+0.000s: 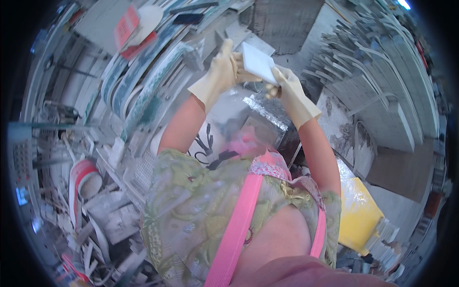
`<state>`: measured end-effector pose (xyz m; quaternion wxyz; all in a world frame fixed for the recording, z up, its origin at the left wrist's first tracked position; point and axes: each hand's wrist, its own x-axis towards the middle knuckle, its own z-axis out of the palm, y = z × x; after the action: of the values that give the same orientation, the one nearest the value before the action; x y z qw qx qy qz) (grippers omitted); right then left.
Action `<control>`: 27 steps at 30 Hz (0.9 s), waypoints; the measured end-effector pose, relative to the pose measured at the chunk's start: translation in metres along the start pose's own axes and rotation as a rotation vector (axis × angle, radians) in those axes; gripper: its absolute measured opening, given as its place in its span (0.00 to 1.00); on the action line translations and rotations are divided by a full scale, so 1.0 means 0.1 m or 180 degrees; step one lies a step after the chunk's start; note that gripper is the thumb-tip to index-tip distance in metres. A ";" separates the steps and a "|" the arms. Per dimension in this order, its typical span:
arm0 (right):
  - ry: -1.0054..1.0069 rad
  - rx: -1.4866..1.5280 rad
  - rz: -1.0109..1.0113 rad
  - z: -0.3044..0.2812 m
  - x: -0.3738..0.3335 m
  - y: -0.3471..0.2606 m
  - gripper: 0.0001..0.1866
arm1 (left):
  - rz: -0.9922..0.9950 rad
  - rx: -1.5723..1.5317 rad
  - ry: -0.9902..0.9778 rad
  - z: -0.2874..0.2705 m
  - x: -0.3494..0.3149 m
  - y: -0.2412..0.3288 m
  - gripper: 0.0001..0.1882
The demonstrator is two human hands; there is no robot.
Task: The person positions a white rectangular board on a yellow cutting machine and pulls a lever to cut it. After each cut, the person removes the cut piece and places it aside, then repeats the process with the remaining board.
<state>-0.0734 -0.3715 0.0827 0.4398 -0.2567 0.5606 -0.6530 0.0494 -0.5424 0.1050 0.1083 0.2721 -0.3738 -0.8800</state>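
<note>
Both my hands wear cream rubber gloves and are raised in front of me around a flat, white square tile (258, 62). My right hand (289, 90) grips the tile at its lower right corner, with the thumb on the face and the fingers curled beneath. At the opposite edge is my left hand (222, 69); its fingers reach under and behind the tile, while its thumb points up away from it. The tile is tilted. Exactly how the left fingertips meet its hidden back does not show.
Curved green-and-white machine rails (148, 103) run along the left, with a dark phone-like object (188, 19) on top. Long grey strips (373, 91) are stacked at the right. A yellow container (357, 215) stands near my right side. Scraps (119, 222) lie at lower left.
</note>
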 end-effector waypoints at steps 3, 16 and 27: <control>0.0449 0.0141 0.0020 -0.29 -0.26 0.08 0.24 | 0.0025 0.0177 -0.0514 0.27 0.34 -0.31 0.35; 0.4083 0.1152 -0.0561 -0.61 -3.15 1.18 0.26 | -0.1913 0.1603 -0.3857 1.97 -0.18 -2.25 0.29; 0.5729 0.1798 -0.1408 0.67 -4.33 1.74 0.26 | -0.2325 0.2441 -0.4834 2.10 -1.59 -3.12 0.26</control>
<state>0.2405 -0.0297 0.0006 -0.2413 0.3548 0.4490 -0.7837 0.0676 -0.1366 0.0651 -0.5474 -0.2595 -0.5013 -0.6179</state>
